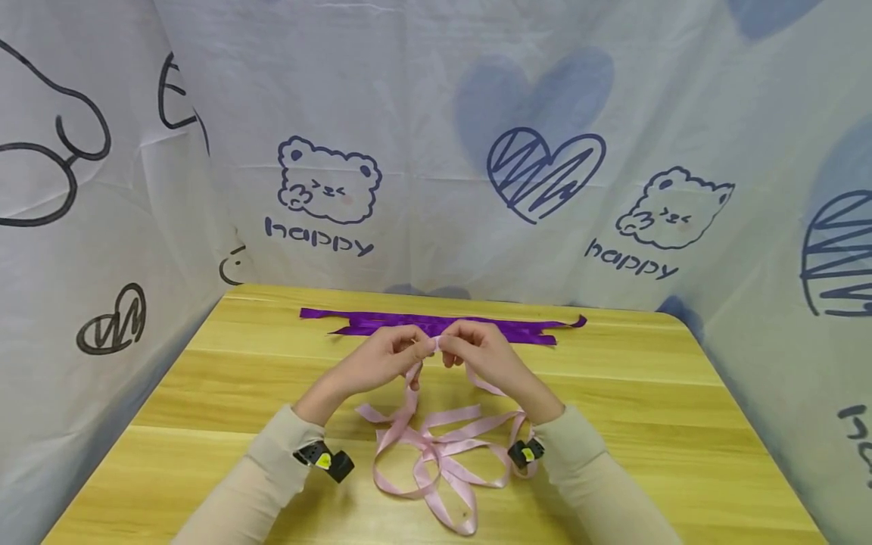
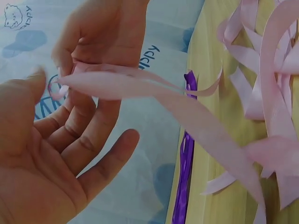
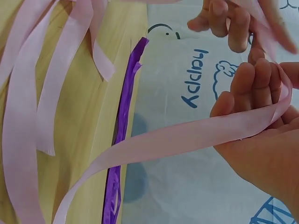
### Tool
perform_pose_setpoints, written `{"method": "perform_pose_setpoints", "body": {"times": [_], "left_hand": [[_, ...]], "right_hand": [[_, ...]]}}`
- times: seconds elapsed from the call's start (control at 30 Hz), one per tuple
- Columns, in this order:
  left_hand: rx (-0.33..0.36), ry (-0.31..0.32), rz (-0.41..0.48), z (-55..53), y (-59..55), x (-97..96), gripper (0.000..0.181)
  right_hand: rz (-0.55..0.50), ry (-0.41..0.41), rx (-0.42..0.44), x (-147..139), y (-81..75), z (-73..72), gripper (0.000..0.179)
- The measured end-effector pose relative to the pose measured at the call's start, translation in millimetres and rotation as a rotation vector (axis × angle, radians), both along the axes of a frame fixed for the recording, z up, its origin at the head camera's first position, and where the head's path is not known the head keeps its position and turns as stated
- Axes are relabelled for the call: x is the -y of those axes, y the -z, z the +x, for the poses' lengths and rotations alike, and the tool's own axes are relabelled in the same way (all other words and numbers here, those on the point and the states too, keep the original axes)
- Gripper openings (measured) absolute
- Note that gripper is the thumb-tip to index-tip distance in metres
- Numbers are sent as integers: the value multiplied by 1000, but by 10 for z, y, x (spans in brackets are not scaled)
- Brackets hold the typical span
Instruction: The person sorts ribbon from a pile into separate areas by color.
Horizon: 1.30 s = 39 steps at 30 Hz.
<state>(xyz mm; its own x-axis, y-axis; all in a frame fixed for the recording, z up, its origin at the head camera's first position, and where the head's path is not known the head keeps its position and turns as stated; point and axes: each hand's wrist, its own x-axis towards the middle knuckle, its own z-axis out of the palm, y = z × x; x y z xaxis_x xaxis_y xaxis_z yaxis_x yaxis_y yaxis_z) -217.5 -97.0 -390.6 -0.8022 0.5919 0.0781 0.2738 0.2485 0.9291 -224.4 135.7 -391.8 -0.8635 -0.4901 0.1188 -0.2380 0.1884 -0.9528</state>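
Both hands come together above the table, with a length of pink ribbon between them. Thumb and index fingertip of the left hand pinch the ribbon. Close beside it, the right hand pinches the same ribbon at a spot nearly touching the left fingertips. In the left wrist view the ribbon trails from the fingers down toward the table. Across the right palm runs another stretch of ribbon in the right wrist view. Fingers partly hide the pinched part.
Loose loops of pink ribbon lie on the yellow wood-grain table below the hands. Several purple ribbon strips lie along the far edge, behind the hands. White printed cloth hangs at the back and sides.
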Motion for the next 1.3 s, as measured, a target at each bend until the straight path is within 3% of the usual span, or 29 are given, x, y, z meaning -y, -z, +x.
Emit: {"method": "perform_pose_setpoints", "body": {"times": [0.17, 0.3, 0.53, 0.77, 0.9, 1.13, 1.3], "left_hand": [[-35, -28, -15, 21, -14, -43, 24], [-1, -44, 39, 48, -43, -42, 27], [172, -9, 295, 83, -92, -30, 31], [226, 43, 466, 70, -129, 35, 34], [231, 2, 484, 36, -134, 131, 37], [254, -144, 436, -12, -107, 262, 35], [319, -169, 359, -12, -88, 277, 38]], "right_hand": [[23, -4, 4, 4, -33, 31, 22], [29, -17, 16, -19, -38, 31, 22], [-32, -57, 72, -64, -13, 8, 27], [-100, -42, 141, -148, 27, -29, 21], [-141, -39, 164, -240, 37, -46, 20], [-211, -50, 156, -389, 13, -65, 30], [-234, -59, 148, -420, 27, -83, 31]]}}
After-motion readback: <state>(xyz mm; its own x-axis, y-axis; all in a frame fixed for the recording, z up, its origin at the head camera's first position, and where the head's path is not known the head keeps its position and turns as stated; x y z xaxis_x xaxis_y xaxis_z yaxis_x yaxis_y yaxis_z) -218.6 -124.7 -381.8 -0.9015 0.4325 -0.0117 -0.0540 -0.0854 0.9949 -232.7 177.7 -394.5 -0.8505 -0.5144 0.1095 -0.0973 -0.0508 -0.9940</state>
